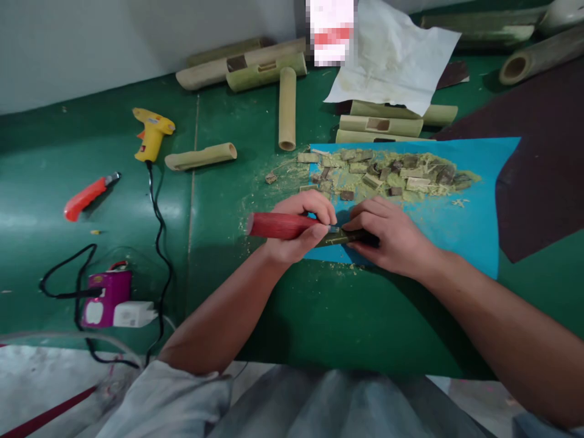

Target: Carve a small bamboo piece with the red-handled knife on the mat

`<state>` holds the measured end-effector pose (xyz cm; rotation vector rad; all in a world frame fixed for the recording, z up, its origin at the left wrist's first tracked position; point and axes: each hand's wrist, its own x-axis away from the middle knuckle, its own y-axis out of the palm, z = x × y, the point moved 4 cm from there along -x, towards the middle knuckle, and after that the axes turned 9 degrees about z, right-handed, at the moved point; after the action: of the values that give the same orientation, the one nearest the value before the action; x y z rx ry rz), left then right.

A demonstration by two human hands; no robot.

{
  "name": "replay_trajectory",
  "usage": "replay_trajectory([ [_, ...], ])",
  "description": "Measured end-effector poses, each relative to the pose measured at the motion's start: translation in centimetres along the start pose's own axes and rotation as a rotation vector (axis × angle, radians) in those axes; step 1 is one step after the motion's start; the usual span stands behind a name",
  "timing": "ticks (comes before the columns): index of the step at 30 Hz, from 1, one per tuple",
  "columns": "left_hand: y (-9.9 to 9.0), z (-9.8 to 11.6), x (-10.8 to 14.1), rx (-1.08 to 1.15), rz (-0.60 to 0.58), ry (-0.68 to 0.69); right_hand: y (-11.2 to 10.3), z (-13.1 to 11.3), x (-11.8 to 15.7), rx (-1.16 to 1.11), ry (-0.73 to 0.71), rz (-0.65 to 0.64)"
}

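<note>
My left hand (301, 228) is closed around a chisel with a thick red handle (285, 225). A short bit of its metal blade shows beyond my fingers, pointing right, and the tip is hard to make out. My right hand (387, 234) grips a dark green bamboo piece (336, 238), which lies low over the blue sheet (474, 225). The blade meets or nearly meets the bamboo between my two hands. Just behind my hands, small cut bamboo chips (374, 179) lie in a heap of pale sawdust on the sheet.
A yellow glue gun (155, 134), a red utility knife (91, 196) and a purple power adapter (107, 298) with black cord are on the green table (219, 213) at left. Bamboo tubes (287, 109), several notched, lie along the back near a white paper sheet (392, 55).
</note>
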<state>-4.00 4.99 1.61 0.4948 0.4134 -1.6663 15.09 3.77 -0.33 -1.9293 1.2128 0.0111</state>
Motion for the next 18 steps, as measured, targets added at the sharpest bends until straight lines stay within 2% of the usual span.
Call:
replay_trajectory([
  [4,-0.1,0.6,0.3,-0.028,0.025,0.067,0.0,0.0,0.1,-0.017,-0.007,0.0],
  [8,0.2,1.5,0.2,-0.093,-0.028,0.14,0.0,0.0,0.1,-0.012,-0.014,0.005],
  [13,0.4,1.6,0.0,-0.118,-0.103,0.147,0.0,0.0,0.1,-0.007,-0.006,-0.002],
  [18,0.2,1.6,-0.1,-0.113,-0.098,0.163,0.0,0.0,0.0,-0.001,-0.003,-0.003],
])
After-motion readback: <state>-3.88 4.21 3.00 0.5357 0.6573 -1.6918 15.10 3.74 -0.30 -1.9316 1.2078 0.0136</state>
